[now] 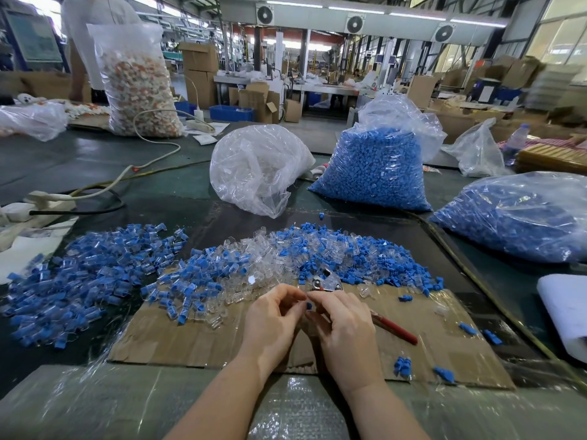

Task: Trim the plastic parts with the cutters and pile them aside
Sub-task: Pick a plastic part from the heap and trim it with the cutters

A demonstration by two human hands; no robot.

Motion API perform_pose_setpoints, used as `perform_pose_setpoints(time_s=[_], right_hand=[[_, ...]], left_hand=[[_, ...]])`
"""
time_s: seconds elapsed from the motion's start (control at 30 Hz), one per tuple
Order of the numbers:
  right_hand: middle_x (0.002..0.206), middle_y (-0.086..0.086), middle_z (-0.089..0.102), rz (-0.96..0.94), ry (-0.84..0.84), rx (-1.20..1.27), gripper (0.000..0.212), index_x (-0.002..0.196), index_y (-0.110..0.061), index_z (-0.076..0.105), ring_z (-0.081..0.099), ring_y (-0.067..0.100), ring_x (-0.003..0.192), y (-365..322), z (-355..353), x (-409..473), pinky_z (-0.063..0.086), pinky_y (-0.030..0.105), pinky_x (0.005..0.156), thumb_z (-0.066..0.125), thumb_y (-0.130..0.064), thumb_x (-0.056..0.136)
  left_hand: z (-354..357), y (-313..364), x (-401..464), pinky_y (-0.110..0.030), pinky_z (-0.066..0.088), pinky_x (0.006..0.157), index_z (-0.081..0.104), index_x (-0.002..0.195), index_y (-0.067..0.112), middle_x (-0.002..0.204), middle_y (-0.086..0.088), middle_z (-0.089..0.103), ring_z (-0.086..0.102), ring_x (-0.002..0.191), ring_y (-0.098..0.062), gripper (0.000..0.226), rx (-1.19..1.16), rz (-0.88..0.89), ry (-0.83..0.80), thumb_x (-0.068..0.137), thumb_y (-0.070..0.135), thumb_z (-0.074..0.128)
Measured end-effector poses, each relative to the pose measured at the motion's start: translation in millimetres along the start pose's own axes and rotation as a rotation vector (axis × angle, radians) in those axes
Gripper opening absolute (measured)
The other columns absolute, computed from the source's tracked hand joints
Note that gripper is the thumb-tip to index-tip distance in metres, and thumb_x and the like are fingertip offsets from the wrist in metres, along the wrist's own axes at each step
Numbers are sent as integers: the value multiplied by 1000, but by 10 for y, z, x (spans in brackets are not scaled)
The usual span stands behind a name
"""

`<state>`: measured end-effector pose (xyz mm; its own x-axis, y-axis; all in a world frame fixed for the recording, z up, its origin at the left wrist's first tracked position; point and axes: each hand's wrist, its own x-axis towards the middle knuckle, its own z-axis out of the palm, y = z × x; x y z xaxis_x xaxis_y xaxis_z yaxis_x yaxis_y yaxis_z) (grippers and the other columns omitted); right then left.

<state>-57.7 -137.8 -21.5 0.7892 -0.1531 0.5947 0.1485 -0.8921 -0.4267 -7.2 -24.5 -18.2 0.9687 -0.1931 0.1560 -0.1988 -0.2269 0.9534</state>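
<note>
Both hands meet over the near middle of the cardboard sheet (197,341), fingertips almost touching. Pinched between them is one small blue plastic part (308,305): the left hand (273,322) curls its fingers round it from the left, and the right hand (344,328) pinches it from the right. The right hand also seems to hold the red-handled cutters (330,282), whose handle runs out to the near right from under the palm while the metal head points far and a little left, just beyond the fingertips. Whether the blades are open or bearing on the part I cannot tell.

So the part lies just near of the cutter head, and the tool's long axis runs diagonally, near right to far left. I judge the next cut needs the part fed a short way forward into the blades.

An unsorted heap of blue and clear parts (286,258) lies just beyond the hands; a separate pile (85,274), likely the trimmed ones, sits to the left, nearer the left hand.
</note>
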Motion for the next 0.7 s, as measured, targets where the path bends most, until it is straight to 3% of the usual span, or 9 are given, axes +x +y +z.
perform_pose_setpoints(time_s=[0.33, 0.7], right_hand=[[85, -8, 66, -31, 3, 14, 17, 91, -22, 71, 60, 17, 80, -16, -12, 19, 50, 34, 73, 79, -22, 76], [84, -10, 65, -30, 1, -6, 15, 89, -22, 69, 59, 15, 78, -19, -17, 26, 49, 32, 70, 78, -20, 77]], left_hand=[[-11, 28, -6, -10, 45, 60, 65, 78, 20, 72, -2, 68, 59, 62, -2, 21, -25, 4, -24, 83, 0, 63], [-19, 17, -3, -17, 49, 65, 69, 83, 16, 74, -2, 70, 63, 69, -8, 13, -52, 3, -30, 83, 4, 65]])
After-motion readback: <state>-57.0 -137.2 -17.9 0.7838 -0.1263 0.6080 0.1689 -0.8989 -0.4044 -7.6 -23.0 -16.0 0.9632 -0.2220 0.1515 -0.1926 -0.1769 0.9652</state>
